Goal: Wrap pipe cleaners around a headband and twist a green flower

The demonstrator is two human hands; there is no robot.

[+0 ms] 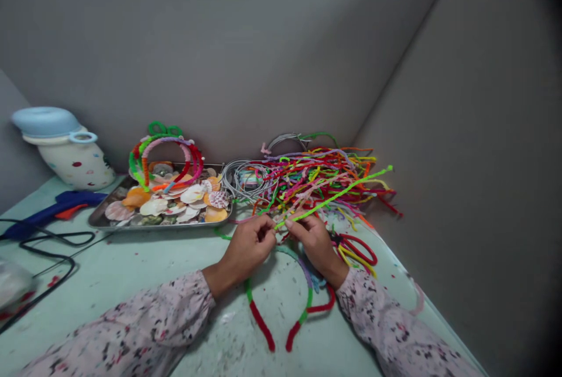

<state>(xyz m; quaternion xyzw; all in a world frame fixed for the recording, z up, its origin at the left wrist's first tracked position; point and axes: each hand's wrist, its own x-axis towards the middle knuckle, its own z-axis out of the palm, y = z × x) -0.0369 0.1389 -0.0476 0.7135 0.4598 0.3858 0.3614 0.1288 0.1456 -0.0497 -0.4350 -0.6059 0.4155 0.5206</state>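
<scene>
A bright green pipe cleaner (340,194) runs between both hands and slants up to the right, its free end bent into a small knob. My left hand (253,243) pinches its lower end. Close beside it, my right hand (314,240) grips the same pipe cleaner between thumb and fingers. Below the hands, a headband (262,324) wrapped in red, green and purple pipe cleaner lies on the table, its top partly hidden by my hands. A red piece (322,308) sticks out from its right side.
A metal tray (162,226) of seashells (153,207) stands at the left, with wrapped headbands (144,157) on it. Behind my hands lie a heap of coloured pipe cleaners (302,175) and coiled wire (239,181). Red-handled scissors (360,248), a blue glue gun (52,213), its cable and a pale jar (74,157) surround them.
</scene>
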